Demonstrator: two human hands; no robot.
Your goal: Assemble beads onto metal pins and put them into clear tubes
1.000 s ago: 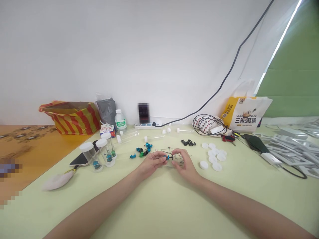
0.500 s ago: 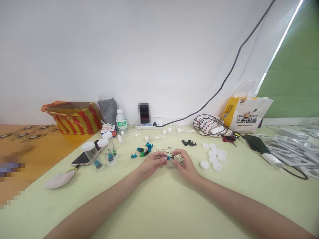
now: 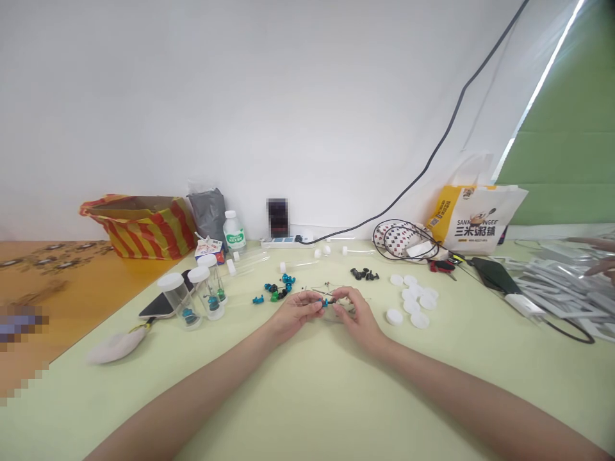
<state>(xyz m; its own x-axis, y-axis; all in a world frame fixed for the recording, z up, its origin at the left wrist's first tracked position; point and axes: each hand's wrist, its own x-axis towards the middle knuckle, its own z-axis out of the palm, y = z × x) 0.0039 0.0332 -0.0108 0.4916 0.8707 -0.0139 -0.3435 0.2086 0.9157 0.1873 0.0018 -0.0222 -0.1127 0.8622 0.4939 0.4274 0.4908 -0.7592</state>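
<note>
My left hand [image 3: 298, 312] pinches a small blue metallic part [image 3: 325, 302] between thumb and fingertips. From the right, my right hand [image 3: 356, 315] has its thumb and index finger closed on a small dark piece [image 3: 333, 301] at the end of that blue part. Behind my hands lie thin metal rods [image 3: 327, 286], partly hidden by the fingers. To the left is a loose group of blue, green and black parts [image 3: 281, 289], with one blue part [image 3: 258, 299] apart from it. Black parts [image 3: 364, 274] form a small pile behind my right hand.
White round caps [image 3: 412, 296] lie to the right. Capped clear tubes [image 3: 179, 301] with blue parts inside stand at left, beside a phone [image 3: 156, 307]. Other tubes [image 3: 302, 264] lie near the power strip [image 3: 287, 242]. Another person's hand [image 3: 603, 266] is over grey-white pieces [image 3: 567, 288] at far right.
Another person's hand has come in at the far right edge over the grey-white pieces. My two hands stay nearly in place, still meeting at the small blue part.
</note>
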